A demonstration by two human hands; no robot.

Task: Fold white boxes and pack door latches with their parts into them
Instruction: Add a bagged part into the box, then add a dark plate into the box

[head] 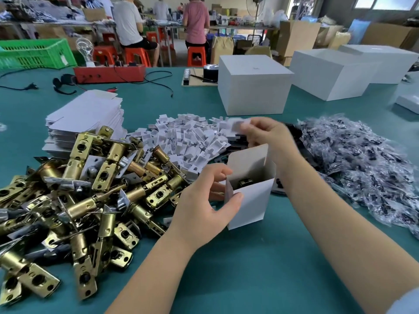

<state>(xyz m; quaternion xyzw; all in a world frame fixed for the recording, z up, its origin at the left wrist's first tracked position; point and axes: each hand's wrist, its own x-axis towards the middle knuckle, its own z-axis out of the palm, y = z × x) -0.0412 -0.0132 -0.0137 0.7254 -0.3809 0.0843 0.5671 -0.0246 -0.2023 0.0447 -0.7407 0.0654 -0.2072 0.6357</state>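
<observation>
Busy bench here: the green table [226, 268] is crowded on every side of the small white box [250, 196], which stands upright at the centre with its top flap raised and a dark metal part just visible inside. The left hand [204, 200] grips the box's near left corner, thumb pressed on the front face, fingers curled round the side flap. The right hand [265, 137] is up behind the box, fingers pinching a small white piece [238, 124]; it is motion-blurred, so what the piece is cannot be told.

To the left sprawls a heap of brass door latches [79, 200], shiny cylinders with flat drilled faceplates, piled right up against the left hand. Behind them sits a stack of flat white box blanks [86, 116], crisp card with cut tabs. Between stack and right hand lies a scatter of small folded white card inserts [188, 139]. On the right, a crinkly mound of clear plastic bags [362, 166] holding dark parts crowds the right forearm.

Further back stand 3 large plain white cartons [254, 85], a red box [108, 73] with trailing black cables, and a green plastic crate [34, 53]. Beyond the table, people sit on orange stools [136, 55], backs turned.
</observation>
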